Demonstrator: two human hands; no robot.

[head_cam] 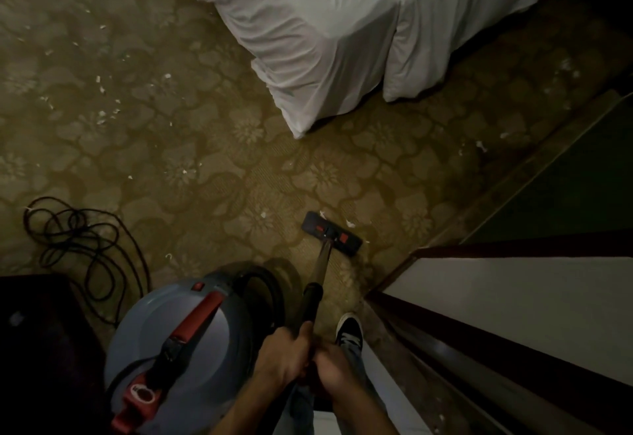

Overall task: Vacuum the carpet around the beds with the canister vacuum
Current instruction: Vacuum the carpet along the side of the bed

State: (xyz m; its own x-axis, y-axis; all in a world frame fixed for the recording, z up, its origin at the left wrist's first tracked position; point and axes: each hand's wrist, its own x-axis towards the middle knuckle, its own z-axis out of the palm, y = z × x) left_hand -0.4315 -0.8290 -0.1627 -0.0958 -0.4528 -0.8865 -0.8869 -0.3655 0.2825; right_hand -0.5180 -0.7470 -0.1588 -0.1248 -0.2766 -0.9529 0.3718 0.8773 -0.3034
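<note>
A grey canister vacuum (185,349) with a red handle stands at the bottom left. Its dark wand (317,284) runs up from my hands to a black floor head (331,233) with red pedals, flat on the patterned tan carpet (212,174). My left hand (282,354) and my right hand (334,371) both grip the wand's lower end, close together. Small white scraps lie beside the floor head (350,223) and scattered over the carpet at the left (102,116). Two white-sheeted beds (318,40) hang their covers to the floor at the top.
A coiled black power cord (82,243) lies on the carpet left of the vacuum. A dark cabinet (37,349) fills the bottom left corner. A wall with dark trim (513,301) runs along the right. My black shoe (349,330) stands beside the wand.
</note>
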